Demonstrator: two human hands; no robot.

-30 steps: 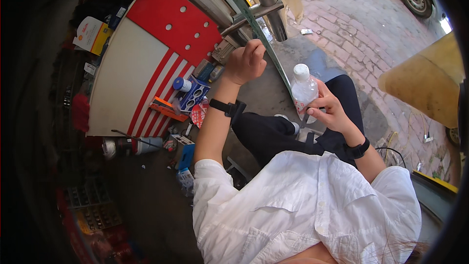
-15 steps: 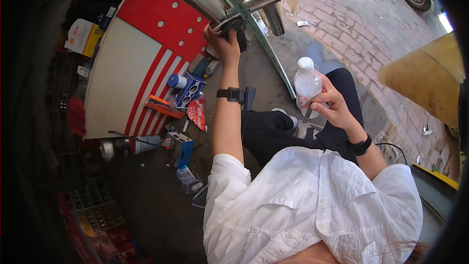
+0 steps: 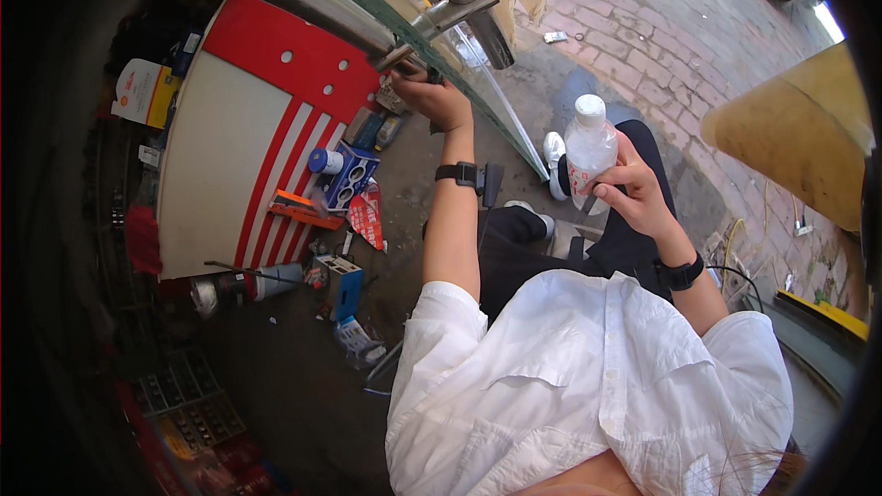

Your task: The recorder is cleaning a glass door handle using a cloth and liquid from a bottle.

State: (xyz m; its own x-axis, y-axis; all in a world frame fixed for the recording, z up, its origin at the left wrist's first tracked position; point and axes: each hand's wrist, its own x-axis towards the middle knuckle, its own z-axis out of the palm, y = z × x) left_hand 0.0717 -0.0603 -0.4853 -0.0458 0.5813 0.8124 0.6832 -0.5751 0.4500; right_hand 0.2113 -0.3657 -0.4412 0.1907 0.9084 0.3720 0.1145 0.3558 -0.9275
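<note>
My right hand [image 3: 636,191] is closed around a clear plastic bottle [image 3: 588,149] with a white cap and red print, held upright above my lap. At the glass door's edge, my left hand [image 3: 439,103] reaches up to the tubular metal handle [image 3: 401,53], its fingers bent in against the metal. Only a small dark bit of the black cloth shows at those fingers; the hand hides the rest. The green-edged glass door [image 3: 501,119] slants down between my two hands.
Left of my left arm stands a red and white striped panel [image 3: 230,147]. Beside it lie a blue box [image 3: 349,179], an orange box [image 3: 303,208] and a blue-and-white carton [image 3: 342,287]. A tan curved sheet [image 3: 790,129] hangs at the right, before brick paving [image 3: 634,28].
My left hand has shifted right and slightly down along the handle, and the black cloth has gone mostly out of sight. The bottle has moved slightly right and up with my right hand.
</note>
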